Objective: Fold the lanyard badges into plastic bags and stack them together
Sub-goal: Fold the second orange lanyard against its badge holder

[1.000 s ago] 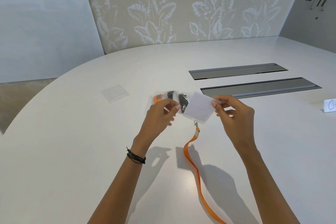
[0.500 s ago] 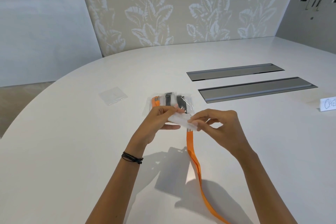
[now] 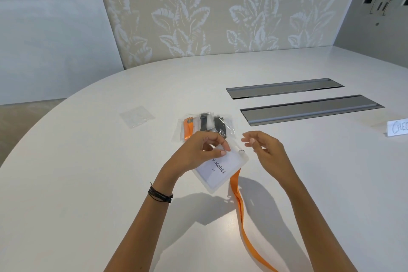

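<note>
My left hand (image 3: 198,152) pinches the top edge of a clear badge holder (image 3: 217,170) with a white name card inside, held above the white table (image 3: 88,183). An orange lanyard strap (image 3: 240,210) runs from the badge's metal clip down toward the bottom edge of the view. My right hand (image 3: 265,152) hovers just right of the badge with fingers loosely curled, holding nothing. Behind my hands lies a pile of bagged lanyards (image 3: 205,127), orange and black, in clear plastic. An empty plastic bag (image 3: 136,116) lies flat to the left.
Two long grey recessed slots (image 3: 309,109) run across the table at the right. A white name card sign (image 3: 397,128) stands at the far right edge. A leaf-patterned wall stands behind the table.
My right hand has let go of the badge and drawn off to the right. The badge has turned so its printed face shows, held by my left hand alone.
</note>
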{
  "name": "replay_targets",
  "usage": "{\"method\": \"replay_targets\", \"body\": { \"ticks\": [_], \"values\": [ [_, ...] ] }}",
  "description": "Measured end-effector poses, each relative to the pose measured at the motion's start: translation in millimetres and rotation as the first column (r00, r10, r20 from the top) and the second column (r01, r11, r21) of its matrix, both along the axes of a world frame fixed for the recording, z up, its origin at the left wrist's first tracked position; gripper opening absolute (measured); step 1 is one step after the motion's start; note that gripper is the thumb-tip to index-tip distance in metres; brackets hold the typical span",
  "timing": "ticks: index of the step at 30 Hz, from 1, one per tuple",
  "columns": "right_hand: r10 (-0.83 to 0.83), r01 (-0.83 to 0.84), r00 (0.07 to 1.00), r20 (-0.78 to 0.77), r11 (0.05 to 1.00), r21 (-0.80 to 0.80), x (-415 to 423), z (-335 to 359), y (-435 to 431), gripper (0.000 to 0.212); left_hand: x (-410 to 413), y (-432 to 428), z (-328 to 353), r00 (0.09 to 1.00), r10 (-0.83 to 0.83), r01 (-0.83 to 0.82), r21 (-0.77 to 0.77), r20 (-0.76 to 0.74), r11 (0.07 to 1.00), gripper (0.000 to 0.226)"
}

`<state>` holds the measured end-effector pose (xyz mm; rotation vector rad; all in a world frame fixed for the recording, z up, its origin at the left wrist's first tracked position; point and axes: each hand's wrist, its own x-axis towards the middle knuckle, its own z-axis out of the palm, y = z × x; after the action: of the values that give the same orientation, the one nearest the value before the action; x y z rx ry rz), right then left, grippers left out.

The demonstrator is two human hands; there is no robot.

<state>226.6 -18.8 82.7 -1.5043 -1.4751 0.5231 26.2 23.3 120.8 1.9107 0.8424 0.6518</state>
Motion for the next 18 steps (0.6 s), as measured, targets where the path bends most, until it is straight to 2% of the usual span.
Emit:
{"method": "replay_targets", "body": {
  "ticks": [5, 9, 14, 18],
  "values": [
    [0.140, -0.185, 0.963, -0.231, 0.965, -0.184, 0, -4, -1, 0.033, -3, 0, 3, 1.000, -0.016, 0.017, 0.095, -0.012, 0.995, 0.019],
    [0.196, -0.291, 0.913, -0.357, 0.928, -0.235, 2, -4, -3, 0.039, -7, 3, 3, 1.000, -0.015, 0.015, 0.104, 0.004, 0.994, 0.020],
    [0.195, -0.317, 0.911, -0.364, 0.895, -0.313, 6, -7, -3, 0.039, -9, 5, 2, 1.000, -0.005, 0.004, 0.142, 0.006, 0.990, 0.015],
    [0.325, -0.420, 0.897, -0.301, 0.838, -0.349, 7, -2, -4, 0.047, -13, 7, 4, 0.999, 0.021, -0.024, 0.129, 0.031, 0.991, 0.012]
  ]
}}
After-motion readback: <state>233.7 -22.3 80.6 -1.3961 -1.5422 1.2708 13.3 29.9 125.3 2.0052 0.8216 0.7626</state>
